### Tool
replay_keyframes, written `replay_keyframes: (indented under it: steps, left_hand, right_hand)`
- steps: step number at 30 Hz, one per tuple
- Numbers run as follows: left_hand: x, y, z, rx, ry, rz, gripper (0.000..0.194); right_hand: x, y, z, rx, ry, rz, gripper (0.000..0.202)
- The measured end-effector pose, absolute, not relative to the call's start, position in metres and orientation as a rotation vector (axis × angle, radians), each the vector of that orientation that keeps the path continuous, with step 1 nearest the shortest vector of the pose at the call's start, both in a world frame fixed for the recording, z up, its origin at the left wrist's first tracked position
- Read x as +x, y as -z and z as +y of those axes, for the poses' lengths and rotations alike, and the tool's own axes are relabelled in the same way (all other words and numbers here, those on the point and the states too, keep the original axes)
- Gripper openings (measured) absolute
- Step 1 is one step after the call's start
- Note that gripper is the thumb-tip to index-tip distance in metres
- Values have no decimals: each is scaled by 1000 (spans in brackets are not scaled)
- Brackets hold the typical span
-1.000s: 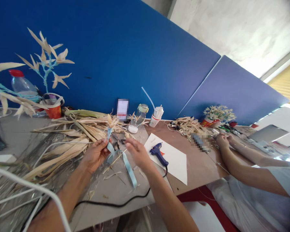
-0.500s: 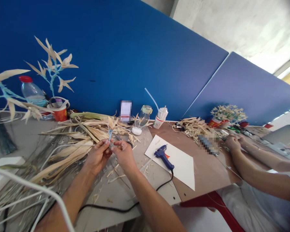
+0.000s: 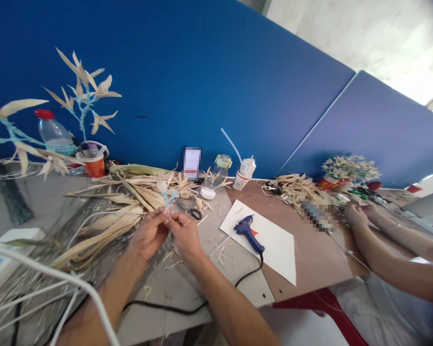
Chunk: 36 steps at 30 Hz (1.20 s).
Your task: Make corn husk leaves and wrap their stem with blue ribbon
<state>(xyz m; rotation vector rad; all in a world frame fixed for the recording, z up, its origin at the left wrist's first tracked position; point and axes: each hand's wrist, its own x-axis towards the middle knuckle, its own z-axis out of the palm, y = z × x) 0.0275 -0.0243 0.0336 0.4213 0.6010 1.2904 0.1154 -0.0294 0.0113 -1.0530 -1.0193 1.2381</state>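
A small husk flower on two light-blue wrapped stems (image 3: pixel 169 196) stands upright between my fingertips. My left hand (image 3: pixel 149 234) pinches the base of the stems from the left. From the right, my right hand (image 3: pixel 185 233) pinches the same base, its fingertips touching those of the left. Dry corn husks (image 3: pixel 108 230) lie spread to the left of and behind my hands. Black-handled scissors (image 3: pixel 195 214) rest just beyond my right hand. A blue glue gun (image 3: pixel 250 233) lies on a white sheet (image 3: pixel 277 254) to the right.
Finished husk branches stand at the left by a red cup (image 3: pixel 94 166) and a bottle (image 3: pixel 54 129). A phone (image 3: pixel 192 163), a jar (image 3: pixel 222 167) and a white cup (image 3: pixel 242 180) line the blue partition. A co-worker's hands (image 3: pixel 357 214) are at the right. A black cord crosses the front.
The stems between my fingers have spread into two, with pale petals showing on both. The whole view has shifted slightly, and the scissors show more clearly.
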Motion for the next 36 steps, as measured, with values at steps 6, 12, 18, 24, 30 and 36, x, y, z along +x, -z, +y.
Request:
replay_keyframes:
  steps: [6, 12, 18, 24, 30, 36]
  left_hand:
    - [24, -31, -24, 410, -1211, 543, 7]
    - [20, -21, -23, 479, -1067, 545, 27]
    - [19, -18, -20, 561, -1027, 580, 24]
    - [18, -22, -22, 565, -1065, 557, 14]
    - [14, -25, -17, 535, -1129, 591, 14]
    - [10, -21, -11, 539, -1136, 660, 13]
  right_hand:
    - [119, -20, -37, -1017, -1289, -956, 16]
    - [128, -27, -39, -1003, -1468, -823, 15]
    - [133, -30, -37, -991, -1593, -786, 18]
    - [128, -26, -39, -905, -1683, -815, 24]
    - [125, -22, -37, -1024, -1579, -859, 23]
    - [125, -20, -39, -1125, -1400, -1045, 19]
